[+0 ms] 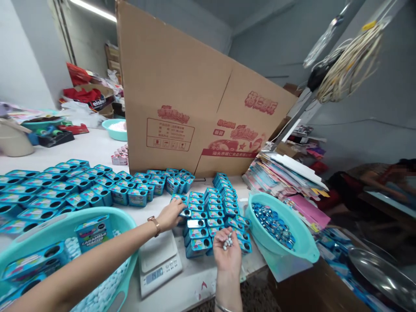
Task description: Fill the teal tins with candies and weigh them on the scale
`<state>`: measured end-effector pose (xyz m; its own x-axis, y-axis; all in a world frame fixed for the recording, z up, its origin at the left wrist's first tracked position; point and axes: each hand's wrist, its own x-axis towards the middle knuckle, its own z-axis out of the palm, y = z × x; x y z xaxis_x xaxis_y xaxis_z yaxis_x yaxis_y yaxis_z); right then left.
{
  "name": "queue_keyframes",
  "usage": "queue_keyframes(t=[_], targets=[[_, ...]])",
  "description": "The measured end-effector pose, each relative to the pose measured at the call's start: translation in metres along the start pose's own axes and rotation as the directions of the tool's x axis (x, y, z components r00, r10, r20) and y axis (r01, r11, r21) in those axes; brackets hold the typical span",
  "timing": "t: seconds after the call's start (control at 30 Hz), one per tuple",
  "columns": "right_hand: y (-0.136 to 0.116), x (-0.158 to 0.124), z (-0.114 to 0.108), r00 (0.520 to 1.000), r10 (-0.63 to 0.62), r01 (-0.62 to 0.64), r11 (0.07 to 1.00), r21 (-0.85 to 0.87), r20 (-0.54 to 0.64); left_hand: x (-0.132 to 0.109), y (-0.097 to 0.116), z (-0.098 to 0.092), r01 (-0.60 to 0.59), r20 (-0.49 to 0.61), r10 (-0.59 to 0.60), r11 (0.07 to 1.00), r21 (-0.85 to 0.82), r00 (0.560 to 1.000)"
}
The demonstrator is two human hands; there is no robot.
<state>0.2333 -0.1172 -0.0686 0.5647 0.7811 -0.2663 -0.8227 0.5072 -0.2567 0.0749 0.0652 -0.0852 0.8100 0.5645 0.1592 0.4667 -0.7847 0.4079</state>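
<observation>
My left hand [171,214] reaches over a white digital scale [160,260], its fingers closed around the end of a small blue candy box [185,213] at the left edge of a grouped block. Part of that box is hidden by the fingers. Palm up and cupped, my right hand [228,253] holds several small pale candies [228,241] in front of the same block. Standing close together in rows, the blue boxes [199,245] have round dark openings in their tops. At lower left, a turquoise basin [128,219] holds pale blue candies [107,284] and several boxes.
A second turquoise basin [303,251] of small shiny lids [273,225] stands on the right. Many more boxes [48,190] fill the table's left side. Behind rises a large cardboard carton [182,86], beside stacked printed sheets [282,173]. Another person [367,177] sits far right.
</observation>
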Motion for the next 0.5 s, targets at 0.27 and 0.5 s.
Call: queue_keyframes(t=[0.27,0.5], targets=[[0.022,-0.028,-0.027,0.984,0.176,-0.176,0.984,-0.002,-0.001,-0.014,-0.030,-0.005,0.124,-0.079,-0.138,0.979,-0.163,0.987],[0.037,-0.025,-0.105,0.965,0.063,-0.081,0.995,-0.063,-0.253,0.014,-0.059,0.011,0.198,0.092,-0.178,0.923,-0.331,0.980]])
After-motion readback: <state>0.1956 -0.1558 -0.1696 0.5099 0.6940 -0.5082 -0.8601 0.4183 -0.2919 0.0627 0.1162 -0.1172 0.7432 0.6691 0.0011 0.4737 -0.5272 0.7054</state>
